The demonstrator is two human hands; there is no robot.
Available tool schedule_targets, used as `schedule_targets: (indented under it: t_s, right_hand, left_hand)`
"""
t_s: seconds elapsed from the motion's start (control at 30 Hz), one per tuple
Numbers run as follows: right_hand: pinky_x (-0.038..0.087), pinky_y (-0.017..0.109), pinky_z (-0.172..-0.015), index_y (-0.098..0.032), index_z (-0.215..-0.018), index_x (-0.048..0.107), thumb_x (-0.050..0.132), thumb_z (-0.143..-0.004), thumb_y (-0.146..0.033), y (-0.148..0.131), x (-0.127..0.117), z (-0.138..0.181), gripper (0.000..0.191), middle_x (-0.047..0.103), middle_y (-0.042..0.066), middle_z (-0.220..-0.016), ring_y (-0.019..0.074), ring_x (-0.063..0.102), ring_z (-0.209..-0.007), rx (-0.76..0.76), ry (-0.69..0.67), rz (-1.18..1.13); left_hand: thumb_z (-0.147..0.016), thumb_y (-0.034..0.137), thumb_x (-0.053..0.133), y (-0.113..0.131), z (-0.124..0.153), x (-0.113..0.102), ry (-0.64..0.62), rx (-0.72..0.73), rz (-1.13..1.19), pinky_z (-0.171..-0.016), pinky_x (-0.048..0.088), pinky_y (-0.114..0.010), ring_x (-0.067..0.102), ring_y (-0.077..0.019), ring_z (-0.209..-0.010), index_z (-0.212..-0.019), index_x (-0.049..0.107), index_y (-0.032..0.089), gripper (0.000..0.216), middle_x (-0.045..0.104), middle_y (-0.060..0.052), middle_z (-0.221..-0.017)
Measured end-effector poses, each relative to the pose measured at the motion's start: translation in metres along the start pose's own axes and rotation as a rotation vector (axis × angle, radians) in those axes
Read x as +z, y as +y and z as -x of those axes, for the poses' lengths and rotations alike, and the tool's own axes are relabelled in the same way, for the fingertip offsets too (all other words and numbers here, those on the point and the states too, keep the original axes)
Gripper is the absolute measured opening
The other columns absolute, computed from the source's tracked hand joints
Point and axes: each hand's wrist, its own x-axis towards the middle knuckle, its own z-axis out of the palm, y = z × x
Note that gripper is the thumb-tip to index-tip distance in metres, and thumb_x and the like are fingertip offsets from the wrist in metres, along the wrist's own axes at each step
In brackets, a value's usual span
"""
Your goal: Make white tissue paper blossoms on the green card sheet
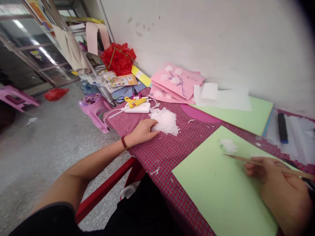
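At the table's left part, my left hand (145, 130) touches the near edge of a pile of thin white paper pieces (165, 120). Its thumb and index finger are apart, with no lifted piece visible between them. My right hand (278, 183), somewhat blurred, is closed round a wooden pencil (248, 160) held slantwise. The pencil's pointed tip is beside a small white paper tuft (228, 145), which lies on a light green sheet (216, 193). Whether tip and tuft touch I cannot tell.
Behind the pile lie a yellow glue gun (135, 102) and a white power strip (137, 108). Pink cards with white paper flowers (177, 80) lean by the wall. White paper (209, 93), more green sheets (258, 114) and a black marker (282, 127) lie at the back right.
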Motion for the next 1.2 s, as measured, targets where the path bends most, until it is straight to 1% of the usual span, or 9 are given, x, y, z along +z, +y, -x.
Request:
schedule_targets:
  t_s: [0.17,0.37,0.47,0.57,0.7,0.83,0.93,1.07,1.2]
  right_hand:
    - [0.043,0.047,-0.064,-0.031,-0.075,0.07,0.055,-0.08,-0.048,-0.005,0.0,0.003,0.024,0.062,0.012,-0.068,0.0164,0.058,-0.058,0.071,-0.031,-0.014]
    - [0.044,0.047,-0.067,-0.03,-0.075,0.069,0.056,-0.081,-0.049,-0.008,0.001,0.002,0.023,0.062,0.011,-0.071,0.0179,0.058,-0.061,0.086,-0.062,-0.038]
    - [0.045,0.045,-0.067,-0.028,-0.076,0.068,0.059,-0.081,-0.05,-0.012,0.003,0.003,0.024,0.062,0.011,-0.071,0.0193,0.058,-0.062,0.089,-0.073,-0.058]
    - [0.044,0.038,-0.06,-0.025,-0.077,0.067,0.064,-0.079,-0.05,-0.013,0.005,0.004,0.025,0.062,0.008,-0.069,0.0179,0.057,-0.059,0.084,-0.067,-0.146]
    - [0.042,0.03,-0.053,-0.021,-0.078,0.063,0.059,-0.084,-0.046,-0.01,0.006,0.002,0.026,0.06,0.001,-0.063,0.0148,0.054,-0.053,-0.019,-0.055,-0.259]
    - [0.042,0.026,-0.051,-0.02,-0.079,0.061,0.056,-0.088,-0.041,-0.006,0.006,-0.002,0.024,0.059,-0.001,-0.061,0.0119,0.053,-0.051,-0.021,0.022,-0.264]
    - [0.043,0.025,-0.052,-0.02,-0.08,0.061,0.055,-0.09,-0.039,-0.008,0.007,-0.001,0.023,0.06,-0.001,-0.063,0.0112,0.054,-0.052,-0.027,-0.001,-0.253]
    - [0.046,0.026,-0.058,-0.02,-0.084,0.061,0.054,-0.09,-0.039,-0.013,0.009,0.004,0.022,0.064,0.0,-0.07,0.012,0.058,-0.057,-0.082,-0.118,-0.169]
    - [0.048,0.028,-0.062,-0.02,-0.088,0.062,0.054,-0.091,-0.041,-0.017,0.011,0.007,0.023,0.067,0.002,-0.076,0.0133,0.06,-0.061,-0.116,-0.158,-0.064]
  left_hand:
    - [-0.075,0.01,0.055,-0.003,-0.005,-0.002,0.062,-0.117,0.286,-0.07,0.044,-0.025,0.055,-0.0114,-0.073,-0.101,0.062,0.013,0.027,0.064,-0.003,-0.088]
    - [-0.071,0.015,0.06,-0.001,-0.01,-0.012,0.058,-0.208,0.66,-0.053,0.033,-0.019,0.042,-0.0062,-0.058,-0.116,0.054,0.013,0.046,0.046,0.005,-0.07]
    - [-0.07,0.021,0.061,0.002,-0.015,-0.014,-0.014,-0.246,0.682,-0.054,0.033,-0.02,0.043,-0.0067,-0.057,-0.101,0.058,0.013,0.032,0.049,0.004,-0.069]
    - [-0.073,0.03,0.06,0.007,-0.018,-0.02,-0.075,-0.229,0.555,-0.057,0.036,-0.023,0.046,-0.0092,-0.06,-0.079,0.06,0.014,0.017,0.055,0.001,-0.069]
    - [-0.084,0.045,0.048,0.004,-0.028,-0.027,-0.088,-0.12,0.203,-0.056,0.036,-0.029,0.048,-0.0151,-0.059,-0.065,0.059,0.019,0.033,0.052,-0.001,-0.062]
    - [-0.085,0.043,0.05,0.007,-0.04,-0.032,0.235,0.24,-0.273,-0.095,0.035,-0.052,0.052,-0.0332,-0.109,-0.075,0.068,0.024,0.028,0.062,-0.008,-0.113]
    - [-0.085,0.037,0.055,0.035,-0.046,-0.037,0.351,0.361,-0.298,-0.096,0.036,-0.049,0.054,-0.0301,-0.108,-0.082,0.071,0.026,0.02,0.063,-0.007,-0.113]
    - [-0.084,0.037,0.058,0.09,-0.067,-0.028,0.096,0.286,0.191,-0.061,0.041,-0.026,0.054,-0.0129,-0.066,-0.07,0.065,0.019,0.024,0.061,0.0,-0.07]
    - [-0.079,0.036,0.061,0.135,-0.095,0.005,-0.236,0.106,0.654,-0.05,0.032,-0.021,0.046,-0.008,-0.055,-0.073,0.065,0.015,0.022,0.057,0.002,-0.061]
